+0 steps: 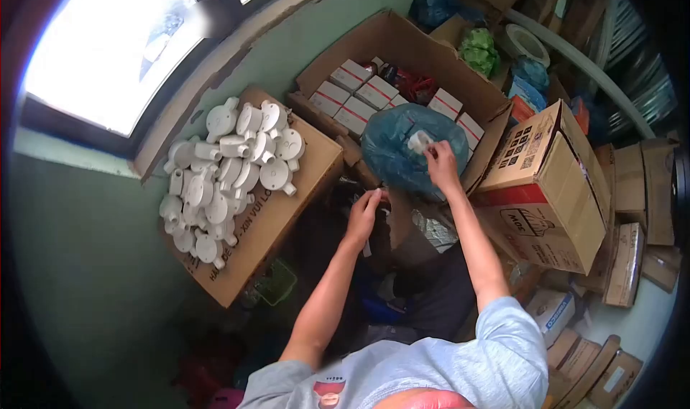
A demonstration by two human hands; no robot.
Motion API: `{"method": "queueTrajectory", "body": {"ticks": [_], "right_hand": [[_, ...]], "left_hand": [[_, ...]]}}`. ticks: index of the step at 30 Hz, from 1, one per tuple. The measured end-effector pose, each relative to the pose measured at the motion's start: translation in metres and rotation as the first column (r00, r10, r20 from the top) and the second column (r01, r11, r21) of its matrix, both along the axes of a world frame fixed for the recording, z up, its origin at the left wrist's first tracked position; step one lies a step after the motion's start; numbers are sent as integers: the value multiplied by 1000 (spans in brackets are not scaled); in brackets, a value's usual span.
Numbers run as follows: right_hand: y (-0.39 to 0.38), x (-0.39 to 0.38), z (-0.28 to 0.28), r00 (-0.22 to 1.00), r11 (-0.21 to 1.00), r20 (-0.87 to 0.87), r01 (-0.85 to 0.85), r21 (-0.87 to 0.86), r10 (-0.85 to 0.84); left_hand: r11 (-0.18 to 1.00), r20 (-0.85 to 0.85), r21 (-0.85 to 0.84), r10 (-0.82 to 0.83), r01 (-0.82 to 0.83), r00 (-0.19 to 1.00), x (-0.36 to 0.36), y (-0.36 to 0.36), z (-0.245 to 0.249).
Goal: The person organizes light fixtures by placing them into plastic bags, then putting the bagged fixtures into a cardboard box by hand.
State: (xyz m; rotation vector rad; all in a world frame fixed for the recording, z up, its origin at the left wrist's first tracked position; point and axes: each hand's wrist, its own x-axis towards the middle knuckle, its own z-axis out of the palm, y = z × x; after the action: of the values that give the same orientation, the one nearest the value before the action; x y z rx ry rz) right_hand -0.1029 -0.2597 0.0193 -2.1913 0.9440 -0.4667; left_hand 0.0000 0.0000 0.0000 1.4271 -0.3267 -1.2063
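Closest to us, it's the grey shirt (445, 366), with both bare forearms reaching up and away from it. The right hand (443, 166) is over the blue bag (384, 146), thumb and fingers pinched together on a small white piece (419, 141), and that piece sits right above the bag's crumpled plastic. Over to the left hand (361, 221): it's lower, just beside the bag, thumb and fingertips drawn close together; whether anything is between them, I can't tell.

Behind the bag, here's the open carton (338, 55), holding small boxes (353, 114) with red stripes, and some red stuff (413, 85) among them. Out on the left, a big heap of white fittings (231, 172), round bodies with short spouts, piled on the flat carton (313, 154) beneath the window (122, 49). A green basket (276, 283) shows below that carton's edge. Swing right, and the tall carton (535, 200) stands tilted in view beside the open one, with more boxes (624, 265) stacked past it. Up top, a green bag (479, 52) lies near a white ring (527, 44).
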Motion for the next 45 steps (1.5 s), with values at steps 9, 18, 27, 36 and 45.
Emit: {"method": "queueTrajectory", "body": {"ticks": [9, 18, 27, 36, 45], "right_hand": [[154, -118, 152, 810, 797, -145, -585, -148, 568], [245, -165, 110, 843, 907, 537, -199, 371, -35], [267, -176, 159, 702, 853, 589, 53, 519, -401], [284, -135, 186, 772, 991, 632, 26, -133, 65], [295, -143, 199, 740, 992, 663, -43, -117, 110]], "left_hand": [[900, 535, -209, -222, 382, 815, -46, 22, 104], [859, -212, -476, 94, -187, 973, -98, 48, 124], [779, -162, -563, 222, -274, 962, -95, 65, 183], [792, 12, -574, 262, -208, 965, -159, 62, 188], [794, -90, -576, 172, -192, 981, -173, 87, 218]]}}
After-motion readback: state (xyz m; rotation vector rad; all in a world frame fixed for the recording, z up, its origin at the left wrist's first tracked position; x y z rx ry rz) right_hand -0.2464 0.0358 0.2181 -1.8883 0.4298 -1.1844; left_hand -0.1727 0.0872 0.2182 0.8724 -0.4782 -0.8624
